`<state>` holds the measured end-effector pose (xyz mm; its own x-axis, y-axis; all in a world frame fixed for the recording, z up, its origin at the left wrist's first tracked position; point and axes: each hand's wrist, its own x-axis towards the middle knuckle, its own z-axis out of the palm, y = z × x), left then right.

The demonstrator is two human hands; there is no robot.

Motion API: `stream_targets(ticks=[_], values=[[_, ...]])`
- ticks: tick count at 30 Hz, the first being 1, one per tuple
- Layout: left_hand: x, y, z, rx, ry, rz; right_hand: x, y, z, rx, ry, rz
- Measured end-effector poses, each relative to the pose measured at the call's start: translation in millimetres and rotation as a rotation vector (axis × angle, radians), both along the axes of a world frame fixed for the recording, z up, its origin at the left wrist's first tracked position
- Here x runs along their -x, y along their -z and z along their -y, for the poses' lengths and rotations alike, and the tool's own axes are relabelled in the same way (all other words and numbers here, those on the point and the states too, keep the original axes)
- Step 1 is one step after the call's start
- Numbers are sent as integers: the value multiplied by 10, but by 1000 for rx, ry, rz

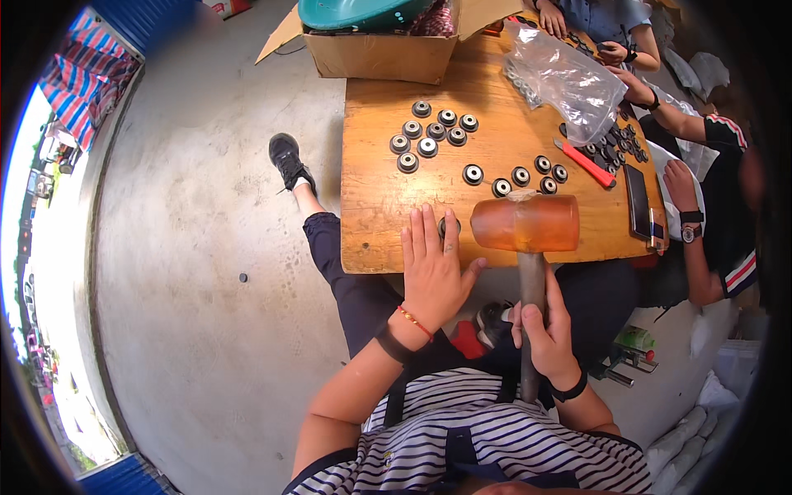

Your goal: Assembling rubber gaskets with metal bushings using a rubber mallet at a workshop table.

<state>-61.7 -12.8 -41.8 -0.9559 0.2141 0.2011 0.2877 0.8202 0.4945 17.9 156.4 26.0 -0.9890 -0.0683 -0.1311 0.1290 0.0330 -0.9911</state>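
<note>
My right hand [549, 346] is wrapped round the grey handle of a mallet [528, 223], whose translucent orange head hangs over the table's near edge. Flat on the wooden table [370, 194], my left hand [433, 276] has its fingers stretched out. Against its fingers lies a black round part with a metal centre [443, 228], partly covered by them. Several similar round parts [436, 129] form a cluster farther off, black-rimmed with pale metal centres. More such parts [520, 176] lie just beyond the mallet head.
At the far edge, a cardboard box [379, 59] holds a teal basin [355, 15]. A clear plastic bag [573, 82], a red utility knife [586, 162] and a dark phone [636, 200] lie to the right. Co-workers' hands [681, 186] are at the right side, near more black parts.
</note>
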Motion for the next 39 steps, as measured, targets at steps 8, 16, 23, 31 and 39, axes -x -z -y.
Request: stream_targets(ticks=[8, 16, 23, 31, 39], values=[[302, -118, -362, 299, 183, 67, -295, 222, -464, 98, 39, 59], [874, 41, -692, 472, 420, 117, -331, 456, -685, 47, -107, 2], [1535, -15, -1289, 237, 470, 29, -298, 516, -770, 78, -97, 6], [2068, -178, -565, 593, 64, 123, -254, 473, -850, 132, -99, 131], [1159, -309, 120, 560, 338, -2, -296, 490, -645, 112, -78, -20]])
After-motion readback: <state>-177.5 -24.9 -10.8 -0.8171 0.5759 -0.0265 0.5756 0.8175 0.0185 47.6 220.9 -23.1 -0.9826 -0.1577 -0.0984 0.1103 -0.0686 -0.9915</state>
